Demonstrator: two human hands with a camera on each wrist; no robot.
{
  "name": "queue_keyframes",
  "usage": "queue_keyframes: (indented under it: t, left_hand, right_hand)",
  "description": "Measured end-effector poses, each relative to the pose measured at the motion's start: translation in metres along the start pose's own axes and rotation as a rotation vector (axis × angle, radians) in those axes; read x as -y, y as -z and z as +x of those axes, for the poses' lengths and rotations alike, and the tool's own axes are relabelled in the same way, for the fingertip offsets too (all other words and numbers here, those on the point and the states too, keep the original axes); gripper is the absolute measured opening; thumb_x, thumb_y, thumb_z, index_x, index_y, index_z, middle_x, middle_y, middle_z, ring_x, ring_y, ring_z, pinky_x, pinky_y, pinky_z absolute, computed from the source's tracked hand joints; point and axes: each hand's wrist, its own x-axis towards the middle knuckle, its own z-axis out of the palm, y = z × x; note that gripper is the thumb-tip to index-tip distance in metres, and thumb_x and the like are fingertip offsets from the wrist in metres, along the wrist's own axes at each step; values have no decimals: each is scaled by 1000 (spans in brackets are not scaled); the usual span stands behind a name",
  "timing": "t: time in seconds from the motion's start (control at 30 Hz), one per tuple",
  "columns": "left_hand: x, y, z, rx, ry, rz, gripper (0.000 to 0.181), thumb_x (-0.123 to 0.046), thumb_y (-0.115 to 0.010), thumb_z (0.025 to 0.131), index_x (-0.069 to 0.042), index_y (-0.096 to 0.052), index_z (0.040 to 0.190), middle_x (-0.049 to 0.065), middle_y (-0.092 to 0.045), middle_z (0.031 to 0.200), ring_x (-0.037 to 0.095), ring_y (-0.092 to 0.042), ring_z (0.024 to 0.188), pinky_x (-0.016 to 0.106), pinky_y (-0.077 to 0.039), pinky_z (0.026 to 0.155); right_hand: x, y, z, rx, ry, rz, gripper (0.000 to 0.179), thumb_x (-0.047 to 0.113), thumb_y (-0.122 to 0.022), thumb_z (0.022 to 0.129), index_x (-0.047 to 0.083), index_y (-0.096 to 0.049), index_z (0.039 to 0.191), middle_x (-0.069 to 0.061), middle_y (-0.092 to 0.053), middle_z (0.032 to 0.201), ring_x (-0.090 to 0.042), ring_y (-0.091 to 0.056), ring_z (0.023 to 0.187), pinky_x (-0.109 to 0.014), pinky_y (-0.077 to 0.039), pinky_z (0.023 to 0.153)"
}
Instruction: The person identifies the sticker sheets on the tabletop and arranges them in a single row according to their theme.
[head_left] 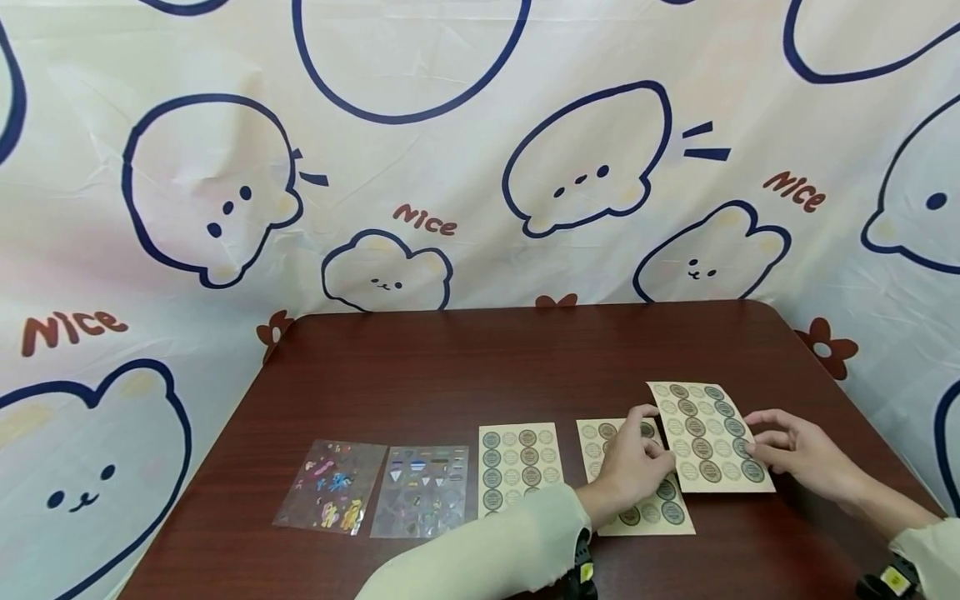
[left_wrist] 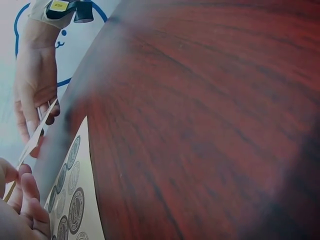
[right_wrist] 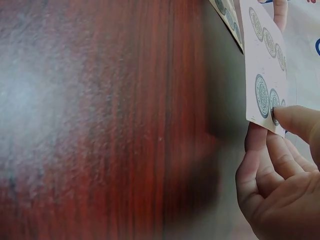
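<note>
A cream sheet of round stickers [head_left: 701, 433] is held up, slightly tilted, at the right of the table. My left hand [head_left: 630, 462] pinches its left edge between thumb and fingers. At the opposite edge, my right hand [head_left: 806, 454] grips the sheet, with the thumb on the printed face [right_wrist: 262, 95] and the fingers behind. Below the held sheet and my left hand lies a second cream sticker sheet [head_left: 660, 512], partly covered by them. Left of that is a third cream sheet [head_left: 521, 458], its lower part hidden by my left sleeve.
Two clear plastic sticker sheets lie at the left: one with colourful figures [head_left: 337, 483] and one with small pale shapes [head_left: 420, 492]. The dark brown table [head_left: 487, 358] meets a cartoon-printed cloth [head_left: 480, 167] at the back and sides.
</note>
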Motion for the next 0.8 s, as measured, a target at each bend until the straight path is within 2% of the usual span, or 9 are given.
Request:
queue_keyframes:
  t: [0.2, 0.5, 0.8]
  left_hand:
    - [-2, -2, -1, 7, 7, 24, 61, -7, -69, 87, -29, -47, 139, -9, -67, 67, -1, -51, 53, 16, -42, 65]
    - [-9, -4, 0, 34, 21, 23, 62, -7, -69, 87, -31, -46, 139, -8, -68, 68, 2, -51, 53, 18, -40, 58]
    - [-11, -8, -1, 39, 56, 83, 60, -9, -71, 85, -32, -48, 135, -12, -66, 68, 1, -51, 53, 18, -40, 59]
  right_hand:
    - [-2, 3, -2, 11, -9, -18, 56, 23, -64, 100, -9, -40, 139, -6, -77, 98, -8, -67, 75, -27, -53, 66]
    - [-1, 8, -8, 9, -24, -20, 56, 22, -65, 99, -10, -40, 139, -2, -77, 96, -6, -67, 75, -27, -54, 67]
    - [-8, 8, -11, 12, -29, -42, 54, 19, -64, 100, -11, -40, 138, 0, -77, 93, -6, -64, 72, -26, -52, 65]
